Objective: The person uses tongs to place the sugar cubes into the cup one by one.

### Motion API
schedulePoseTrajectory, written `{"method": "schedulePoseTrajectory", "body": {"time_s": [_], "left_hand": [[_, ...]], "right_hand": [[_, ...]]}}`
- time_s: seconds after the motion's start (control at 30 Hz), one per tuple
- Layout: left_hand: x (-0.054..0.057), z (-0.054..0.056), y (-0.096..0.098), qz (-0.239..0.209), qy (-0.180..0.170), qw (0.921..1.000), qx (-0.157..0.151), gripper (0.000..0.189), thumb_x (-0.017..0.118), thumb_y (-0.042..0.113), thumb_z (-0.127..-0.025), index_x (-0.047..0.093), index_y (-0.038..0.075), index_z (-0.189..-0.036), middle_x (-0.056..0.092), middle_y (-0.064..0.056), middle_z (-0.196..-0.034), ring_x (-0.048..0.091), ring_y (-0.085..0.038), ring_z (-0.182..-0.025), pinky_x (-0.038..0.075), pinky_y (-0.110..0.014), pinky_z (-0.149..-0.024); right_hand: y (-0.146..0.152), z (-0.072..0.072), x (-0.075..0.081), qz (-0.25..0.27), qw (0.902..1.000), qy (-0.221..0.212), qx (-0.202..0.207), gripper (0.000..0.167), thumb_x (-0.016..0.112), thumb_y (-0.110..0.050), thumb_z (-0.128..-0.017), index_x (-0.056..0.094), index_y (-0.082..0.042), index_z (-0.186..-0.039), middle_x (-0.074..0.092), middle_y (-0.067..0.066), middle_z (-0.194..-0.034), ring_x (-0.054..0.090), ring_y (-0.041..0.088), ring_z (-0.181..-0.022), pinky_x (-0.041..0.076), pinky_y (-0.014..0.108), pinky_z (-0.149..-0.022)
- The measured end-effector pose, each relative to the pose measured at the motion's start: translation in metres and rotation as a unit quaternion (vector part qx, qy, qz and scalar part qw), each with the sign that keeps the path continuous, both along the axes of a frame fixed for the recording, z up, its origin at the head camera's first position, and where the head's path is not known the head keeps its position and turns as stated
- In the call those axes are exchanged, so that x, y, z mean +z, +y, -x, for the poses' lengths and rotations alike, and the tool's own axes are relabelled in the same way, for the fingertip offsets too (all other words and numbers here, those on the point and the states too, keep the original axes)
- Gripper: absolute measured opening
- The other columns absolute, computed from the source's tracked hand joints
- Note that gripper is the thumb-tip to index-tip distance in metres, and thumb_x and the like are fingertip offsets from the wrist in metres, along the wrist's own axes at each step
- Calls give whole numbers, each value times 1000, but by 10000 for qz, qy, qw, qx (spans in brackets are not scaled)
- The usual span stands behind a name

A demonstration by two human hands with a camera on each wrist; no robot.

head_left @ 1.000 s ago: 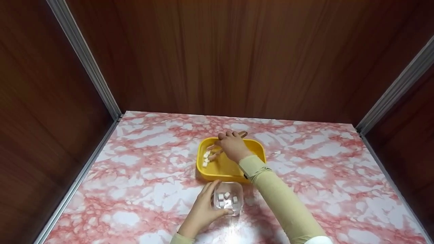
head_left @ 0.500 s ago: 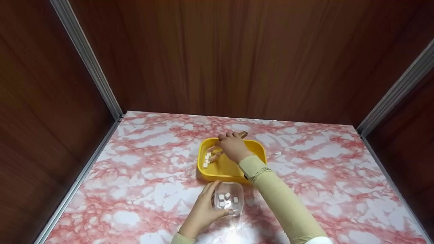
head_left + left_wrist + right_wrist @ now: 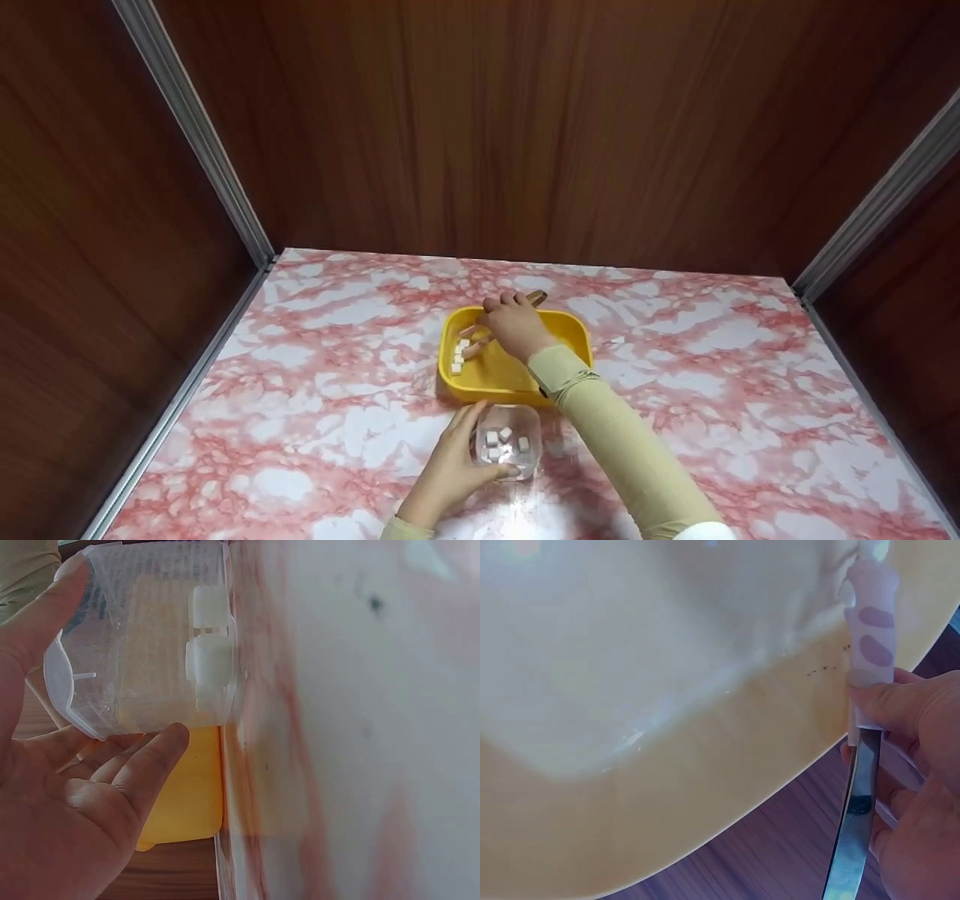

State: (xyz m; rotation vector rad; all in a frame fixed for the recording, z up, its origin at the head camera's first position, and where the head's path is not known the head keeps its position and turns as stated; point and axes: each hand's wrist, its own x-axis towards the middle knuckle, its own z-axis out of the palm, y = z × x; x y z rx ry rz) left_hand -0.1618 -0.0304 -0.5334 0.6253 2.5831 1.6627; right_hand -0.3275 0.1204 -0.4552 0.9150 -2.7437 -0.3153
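Observation:
My right hand (image 3: 517, 326) reaches over a yellow tub (image 3: 502, 394) and holds a pair of tongs (image 3: 874, 637) between thumb and fingers. The tongs have pale pink, spotted tips and a shiny metal bow. Their tips point down into the tub's left side, right beside several small white cubes (image 3: 458, 358). Below the tub in the head view, my left hand (image 3: 454, 465) grips a clear plastic box (image 3: 150, 630) around its side. Inside that box lie several more white cubes (image 3: 214, 660), seen through its wall in the left wrist view.
The table (image 3: 337, 427) has a pink and white marbled top. A small whitish piece (image 3: 616, 340) lies right of the tub. Dark wooden panels (image 3: 480, 135) stand at the back and both sides, with metal strips (image 3: 202, 142) at the corners.
The cubes by the tongs' tips have shifted slightly against each other. Both hands stay in almost the same places.

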Motion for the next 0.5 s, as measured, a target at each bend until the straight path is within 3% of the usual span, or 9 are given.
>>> {"method": "schedulePoseTrajectory", "body": {"time_s": [0.3, 0.5], "left_hand": [[-2, 1, 0, -68, 139, 9999, -13, 103, 84, 47, -64, 36, 8, -146, 46, -6, -137, 44, -27, -126, 38, -41, -105], [-2, 0, 0, -63, 116, 9999, -31, 105, 85, 46, -63, 35, 8, -146, 46, -9, -137, 43, -26, -126, 36, -41, -106]], "right_hand": [[4, 1, 0, -153, 9994, -298, 25, 24, 61, -13, -91, 74, -22, -109, 58, 5, -105, 50, 29, -98, 41, 44, -88], [5, -3, -2, 125, 9997, -152, 129, 25, 64, -9, -87, 76, -22, -105, 60, 4, -99, 51, 28, -95, 41, 43, -85]]}}
